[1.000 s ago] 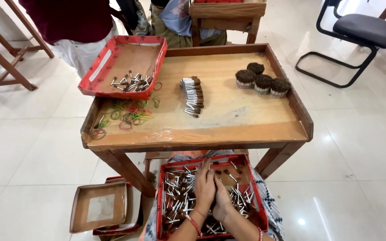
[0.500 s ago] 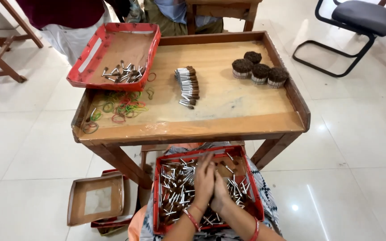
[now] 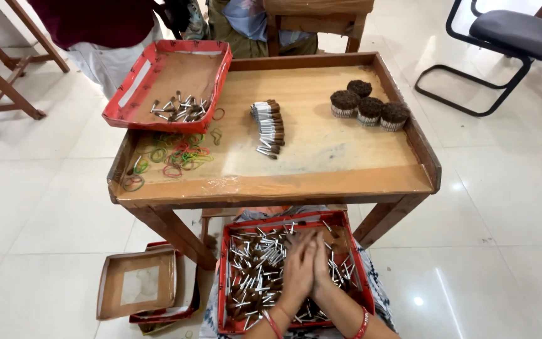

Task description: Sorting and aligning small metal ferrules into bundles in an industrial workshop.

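Your two hands are pressed palm to palm at six o'clock, left hand (image 3: 297,270) against right hand (image 3: 322,267), fingers (image 3: 302,246) straight, held together and aimed toward twelve o'clock. Whether any sticks are caught between the palms, I cannot tell. Below them lie the small rolled sticks (image 3: 255,260), white paper with brown ends, heaped in the red tray (image 3: 223,276) on your lap; their long axes run every which way, many slanting from seven toward one o'clock. Up at twelve o'clock on the wooden tabletop (image 3: 340,154) sits a neat row of the same sticks (image 3: 268,127), each lying across, brown ends toward three o'clock. At one o'clock stand four round bundles (image 3: 369,107), dark tops up. At ten o'clock, loose rubber bands (image 3: 174,154) are scattered, and a second red tray (image 3: 134,94) overhangs the tabletop's corner with a few sticks inside. Pale floor tiles (image 3: 45,207) all round; a brown box lid (image 3: 136,284) at eight o'clock, a black chair (image 3: 512,34) at two.
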